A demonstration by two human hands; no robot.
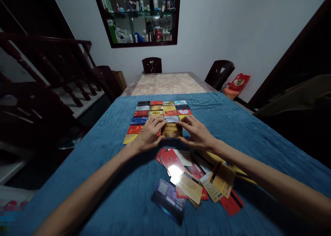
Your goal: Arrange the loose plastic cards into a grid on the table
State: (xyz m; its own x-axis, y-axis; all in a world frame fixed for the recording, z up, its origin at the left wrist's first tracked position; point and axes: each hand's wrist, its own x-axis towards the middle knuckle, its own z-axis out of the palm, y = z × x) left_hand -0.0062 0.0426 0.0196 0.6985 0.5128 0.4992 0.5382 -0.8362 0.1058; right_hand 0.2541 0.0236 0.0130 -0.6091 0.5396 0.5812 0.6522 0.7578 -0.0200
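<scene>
Between my two hands is a gold card (171,130), gripped by its left and right edges just at the near side of a laid-out block of cards. My left hand (150,134) pinches its left edge with thumb and fingers; my right hand (198,132) does the same at the right edge. Rows of cards, such as a red card (134,129) and a white-heart card (183,112), lie in columns beyond and beside my hands. Nearer to me is a loose heap with a red card (172,160), a gold card (187,186) and a purple card (169,199).
A blue cloth (103,153) covers the near part of the table; the far part shows a patterned tabletop (168,82). Dark chairs (152,65) stand around it. A stair railing (59,63) is at left, a glass-shelved cabinet (141,12) on the wall, a red bag (239,85) at right.
</scene>
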